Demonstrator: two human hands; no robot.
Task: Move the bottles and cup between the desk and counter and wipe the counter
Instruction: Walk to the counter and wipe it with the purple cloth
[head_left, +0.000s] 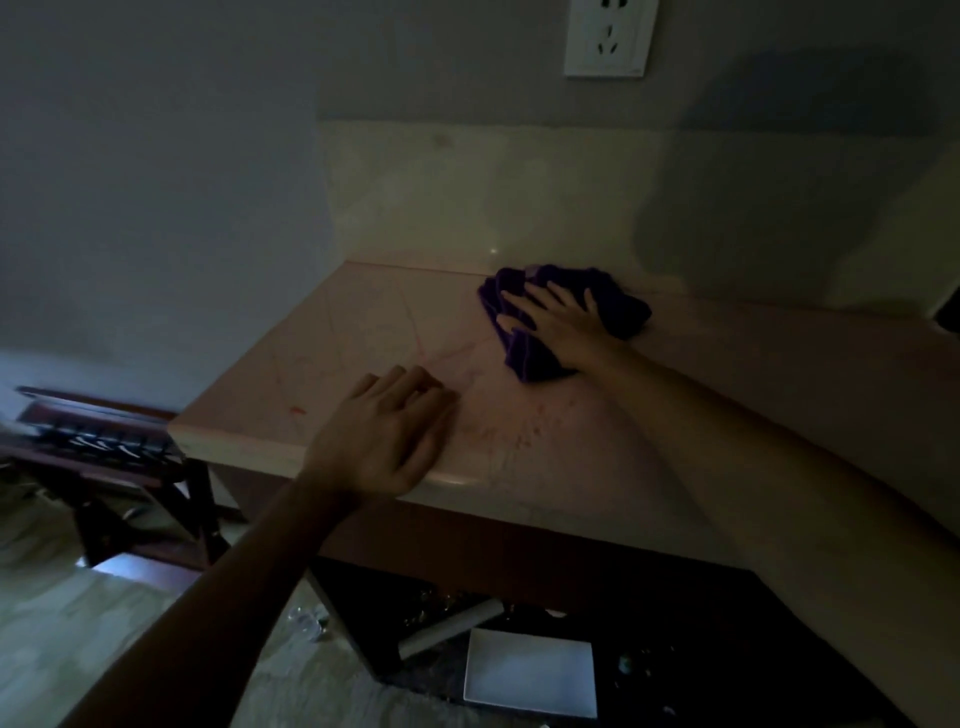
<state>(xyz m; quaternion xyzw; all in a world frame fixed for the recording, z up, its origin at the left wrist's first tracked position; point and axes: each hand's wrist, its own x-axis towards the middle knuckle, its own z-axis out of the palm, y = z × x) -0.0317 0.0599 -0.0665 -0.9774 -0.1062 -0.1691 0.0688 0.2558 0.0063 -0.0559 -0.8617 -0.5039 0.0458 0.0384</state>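
The wiping stage looked well under way. The right hand (558, 325) lay flat on the purple cloth (566, 317), its grip spread with fingers straight, pressing the cloth onto the table (363, 332) close to the back wall. Nearer the front edge, well apart from that grip, the left hand (387, 436) rested on the table, fingers relaxed and holding nothing. No bottles or cup showed on the table, so clearing seemed done; returning them apparently remained. Faint reddish streaks between the two hands were not yet wiped.
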